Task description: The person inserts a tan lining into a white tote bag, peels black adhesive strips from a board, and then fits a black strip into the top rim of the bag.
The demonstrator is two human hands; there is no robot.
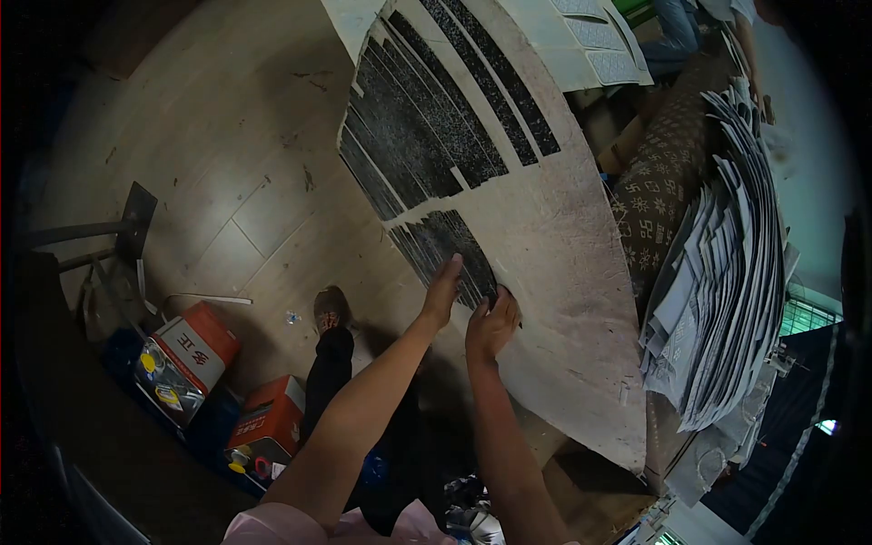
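A worn, pale work table carries several dark speckled strips laid side by side. My left hand lies flat with fingers together on the nearest group of dark strips at the table's near edge. My right hand is next to it, fingers curled and pinching the end of a dark strip on the table top.
A tall stack of grey sheets stands at the right, beside a patterned brown piece. Orange-and-white canisters and an orange one sit on the wooden floor, near my foot. Another person is at the far end.
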